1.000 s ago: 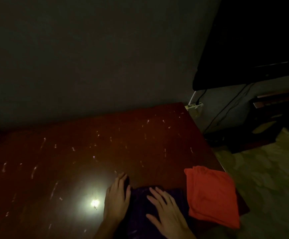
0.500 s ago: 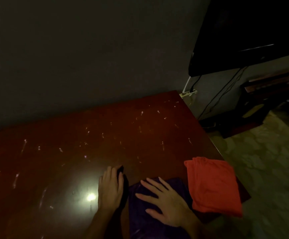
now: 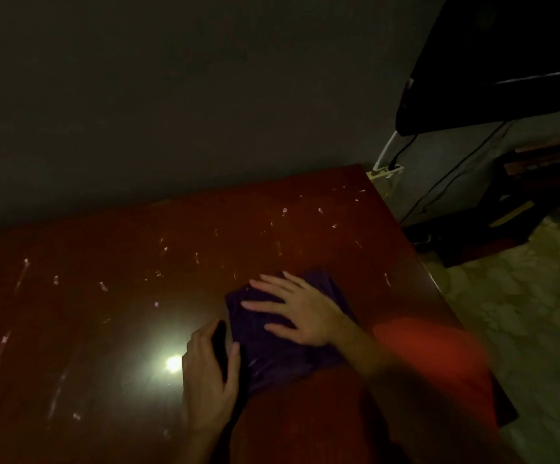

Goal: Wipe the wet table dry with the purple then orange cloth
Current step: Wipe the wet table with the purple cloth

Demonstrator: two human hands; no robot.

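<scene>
Two bare hands are seen in the dim light. No gloves are worn on the left hand (image 3: 210, 370) or the right hand (image 3: 300, 311). No rings are seen on the fingers (image 3: 261, 304), and nothing is seen worn on the wrists. The two forearms are bare, and no sleeves are seen on them. The right forearm (image 3: 402, 383) is blurred. The nails cannot be made out.

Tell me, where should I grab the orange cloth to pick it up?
Probably by its far edge, coming from above. The orange cloth lies flat and folded at the table's right edge. The right hand, flat on the purple cloth, has its forearm crossing the orange cloth's left side, so that side is blocked.
</scene>
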